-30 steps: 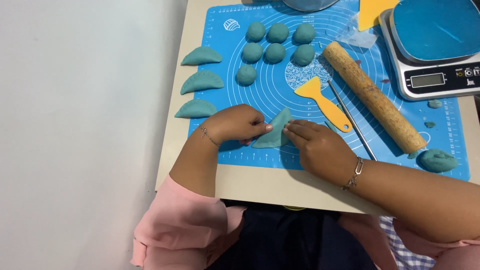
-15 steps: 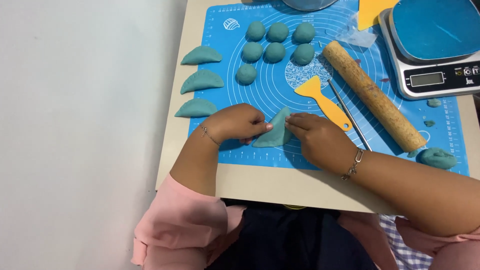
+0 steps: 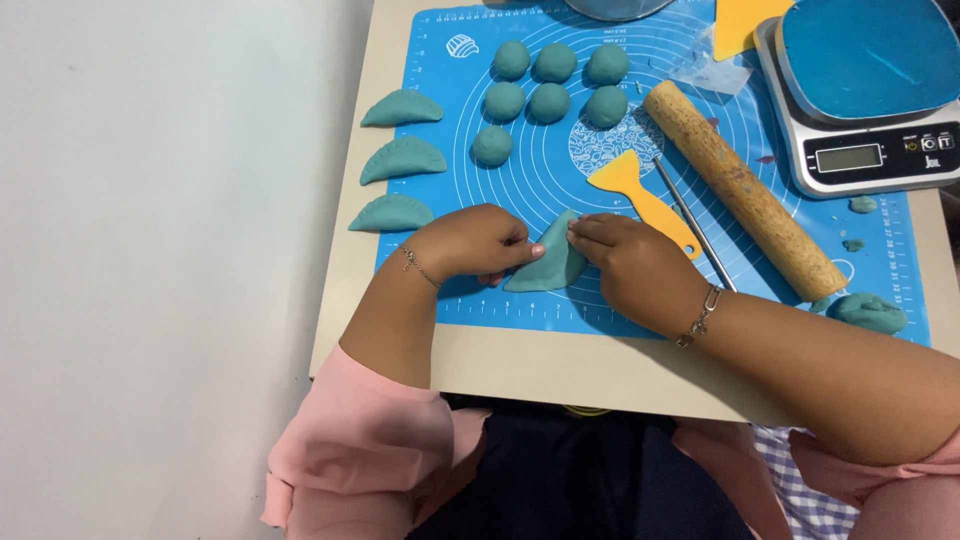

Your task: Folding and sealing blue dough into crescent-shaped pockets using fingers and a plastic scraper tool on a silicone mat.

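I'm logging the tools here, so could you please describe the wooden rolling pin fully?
The wooden rolling pin is a plain, handle-less cylinder of light brown wood, flecked with bits of teal dough. It lies diagonally on the blue silicone mat, beside a thin metal rod. Neither hand touches it.

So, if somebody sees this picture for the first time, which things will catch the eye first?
First, the two hands, left hand and right hand, pinching a folded teal dough piece at the near edge of the blue mat. Next, three finished crescents lined up along the mat's left edge, with seven dough balls beyond the hands. A wooden rolling pin lies diagonally on the right.
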